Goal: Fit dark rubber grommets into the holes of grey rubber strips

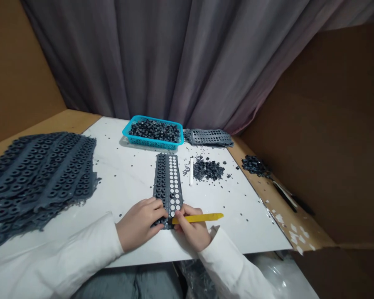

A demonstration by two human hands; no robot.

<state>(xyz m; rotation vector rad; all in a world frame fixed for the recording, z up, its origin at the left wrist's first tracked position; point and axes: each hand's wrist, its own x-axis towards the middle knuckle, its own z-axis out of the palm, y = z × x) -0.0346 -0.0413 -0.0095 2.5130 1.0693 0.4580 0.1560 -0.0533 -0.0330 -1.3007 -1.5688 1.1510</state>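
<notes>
OK, on my feed the L hand [139,224] and R hand [191,229] are both down at the near end of the strip [167,182], close together, either side of it. Strip = gray perforated sheet, flat on the white tbl top [237,224], long axis running 12–6, ahead of me at center. Most holes on its 9 o'clock side hold dark rings [163,174]; the columns on its 3 o'clock side are white circles, prob. tbl showing through.

L hand is curled over the strip's near end, fingertips [163,212] pressing on it among the rings. R hand is closed around a yellow spatula [202,217]: one end sits at the strip's edge, the other points approx. 3 o'clock past the knuckles. Both sleeves [233,261] are white.

From the hands: teal basket [152,143] at 12, heaped w/ dark rings. Second strip [208,137] at 1, just beside it. Loose ring pile [207,170] at approx. 2, w/ a white stick [191,171] just next to it; stray bits dot the tbl. Big stack of strips [40,178] at 9–10. On the wood ledge [268,195] at 2–3 sit more rings [254,165] and dark-handled tools [285,196], too blurry to ID.
</notes>
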